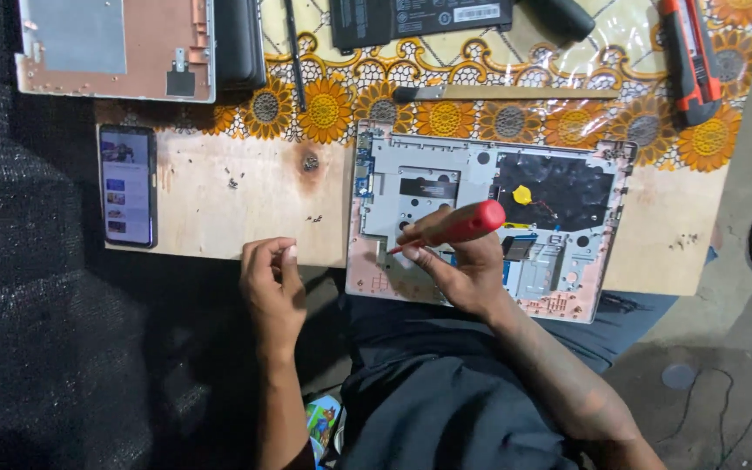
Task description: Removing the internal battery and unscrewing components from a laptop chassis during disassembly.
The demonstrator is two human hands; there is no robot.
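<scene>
A scuffed wooden board (245,200) spans the lap. The right hand (459,265) grips a red-handled screwdriver (463,224) over the opened laptop shell (489,218); the left hand (271,287) pinches its fingertips together, contents indiscernible, beside a glossy phone (127,184).

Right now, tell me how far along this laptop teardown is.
Done: the bottom cover and battery lie apart at the top of the board, and loose screws sit on the wooden board. In hand: the right hand holds a red screwdriver on the open laptop chassis; the left hand pinches something too small to tell. Left: circuit boards remain in the chassis.
</scene>
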